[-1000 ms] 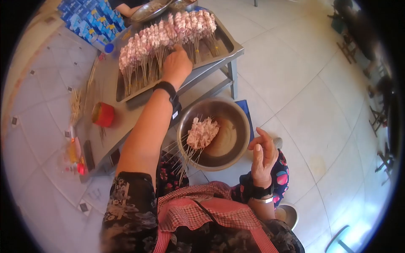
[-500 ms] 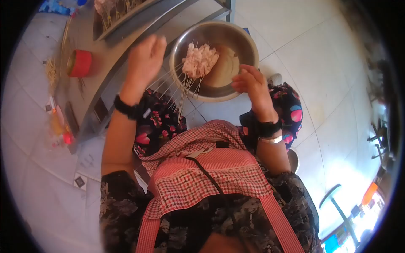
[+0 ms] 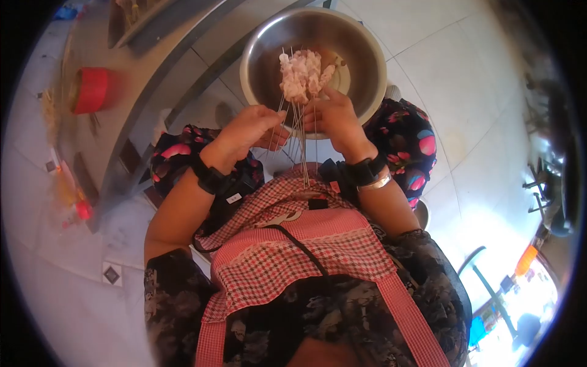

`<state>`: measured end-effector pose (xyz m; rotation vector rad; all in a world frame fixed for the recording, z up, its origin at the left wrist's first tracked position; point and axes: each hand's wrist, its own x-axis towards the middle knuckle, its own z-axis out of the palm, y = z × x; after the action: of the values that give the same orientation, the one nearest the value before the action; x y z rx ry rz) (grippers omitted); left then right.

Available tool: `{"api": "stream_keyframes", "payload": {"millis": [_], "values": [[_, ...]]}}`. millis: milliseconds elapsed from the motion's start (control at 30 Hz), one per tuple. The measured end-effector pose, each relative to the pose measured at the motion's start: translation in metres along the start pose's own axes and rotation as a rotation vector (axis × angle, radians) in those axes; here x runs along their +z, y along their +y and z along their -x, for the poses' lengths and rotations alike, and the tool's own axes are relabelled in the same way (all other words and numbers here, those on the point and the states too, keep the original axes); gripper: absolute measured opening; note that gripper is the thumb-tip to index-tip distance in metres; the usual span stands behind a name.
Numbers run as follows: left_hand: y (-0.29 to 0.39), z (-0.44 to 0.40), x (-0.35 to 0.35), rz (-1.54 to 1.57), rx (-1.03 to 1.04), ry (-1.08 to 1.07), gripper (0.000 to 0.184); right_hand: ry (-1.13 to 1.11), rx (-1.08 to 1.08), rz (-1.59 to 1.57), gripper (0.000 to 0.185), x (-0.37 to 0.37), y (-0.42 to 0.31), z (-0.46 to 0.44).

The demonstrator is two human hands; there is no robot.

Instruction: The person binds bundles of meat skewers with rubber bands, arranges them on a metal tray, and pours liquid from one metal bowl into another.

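Note:
A bunch of raw meat skewers (image 3: 301, 74) leans in a large metal basin (image 3: 257, 40), the pale pink meat inside and the thin sticks pointing back over the near rim toward my apron. My left hand (image 3: 252, 127) closes on the sticks from the left, just below the meat. From the right, my right hand (image 3: 335, 117) has its fingers curled around sticks at the bunch, close under the meat. Some fingertips are hidden behind the sticks. Reddish liquid lies in the bottom of the basin.
To the left stands a grey table (image 3: 116, 37) with a red round container (image 3: 92, 90) on it and a tray (image 3: 137, 21) at its far end. My knees in flowered cloth flank the basin. A stand (image 3: 489, 287) is at the lower right.
Both hands came down and inward from apart over the basin's sides to the skewers. The bunch now sits more upright, its sticks gathered closer. The view has shifted slightly.

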<state>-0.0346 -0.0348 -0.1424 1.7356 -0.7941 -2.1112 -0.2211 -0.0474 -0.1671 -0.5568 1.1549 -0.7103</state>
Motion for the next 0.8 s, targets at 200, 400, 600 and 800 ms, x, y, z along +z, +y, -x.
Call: {"api": "stream_keyframes", "payload": {"millis": [200,400,600,800], "values": [[-0.001,-0.001,0.01,-0.14,0.123,-0.018,0.021,-0.041,0.042,0.017,0.033,-0.001,-0.013,0.011],[0.0,0.012,0.026,-0.958,0.761,0.325,0.02,-0.099,0.017,-0.09,0.021,-0.018,-0.015,0.03],[0.014,0.012,0.036,-0.005,0.109,-0.149,0.022,-0.104,0.069,-0.111,0.02,-0.014,-0.02,0.034],[0.006,0.008,0.043,0.115,0.132,-0.076,0.014,-0.041,0.024,0.097,0.016,-0.007,-0.014,0.023]]}}
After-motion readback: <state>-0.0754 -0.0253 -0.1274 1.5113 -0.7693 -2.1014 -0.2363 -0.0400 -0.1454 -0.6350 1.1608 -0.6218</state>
